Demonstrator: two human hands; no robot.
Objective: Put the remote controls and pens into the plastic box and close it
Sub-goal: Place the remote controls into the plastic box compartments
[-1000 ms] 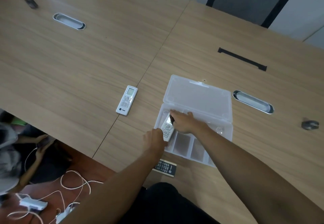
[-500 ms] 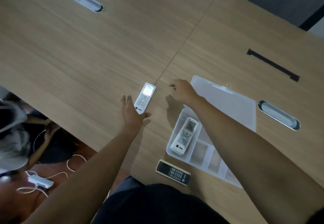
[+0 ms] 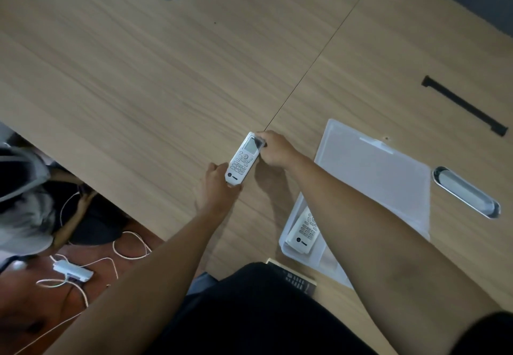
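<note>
Head view: both hands grip the white rectangular plastic remote (image 3: 244, 158) over the wooden desk (image 3: 138, 77), left hand (image 3: 218, 185) low, right hand (image 3: 274, 149) high; keep it level toward the open clear plastic box (image 3: 288, 232)

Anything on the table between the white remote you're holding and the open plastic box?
In the head view, only the right hand and its forearm cross that stretch; the wooden table beneath looks bare from the held remote to the plastic box.
</note>
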